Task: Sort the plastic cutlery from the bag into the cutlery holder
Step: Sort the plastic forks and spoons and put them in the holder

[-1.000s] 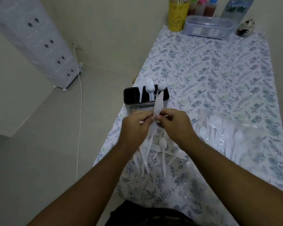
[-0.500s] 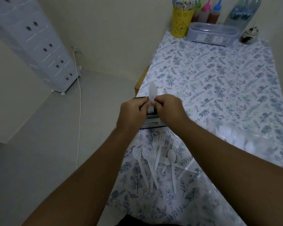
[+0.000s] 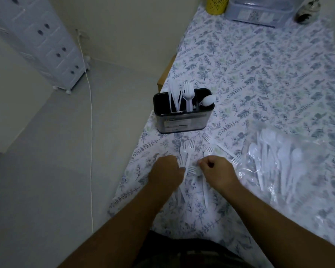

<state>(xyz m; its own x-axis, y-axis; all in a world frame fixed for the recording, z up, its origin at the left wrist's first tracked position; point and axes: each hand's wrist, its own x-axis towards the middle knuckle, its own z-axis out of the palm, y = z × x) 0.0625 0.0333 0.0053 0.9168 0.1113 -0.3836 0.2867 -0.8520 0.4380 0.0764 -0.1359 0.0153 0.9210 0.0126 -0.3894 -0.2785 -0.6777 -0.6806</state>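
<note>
Dim room, pale floor off to the left, and a table [image 3: 269, 78] under a floral blue-and-green cloth taking up the right side. Both hands are down on the cloth at the near end, in the middle of a loose scatter of white plastic forks [image 3: 190, 149]; I count about six fork heads around the hands, but it's blurry and the handles overlap, so don't hold me to that. The left hand [image 3: 167, 171] has its fingers curled under with the thumb tip right at one handle, though I honestly can't tell if it's gripping anything. The right hand [image 3: 217, 171] is curled up and pinching a small white piece between thumb and forefinger, touching a fork head just to its left. Straight ahead of the hands, further up the table, stands the black cutlery holder [image 3: 184, 120], holding a few knives on the left, one fork upright in the middle, and one spoon leaning out on the right. To the right of the right hand lies the clear plastic bag [image 3: 290, 161] with a bunch of white spoons and other cutlery inside. Far beyond the hands: one yellow cup [image 3: 216, 4], one clear lidded box [image 3: 259, 13], one small jar [image 3: 307, 12]. Away to the left of the hands, one white drawer tower [image 3: 43, 43] with a cord running down beside it.
</note>
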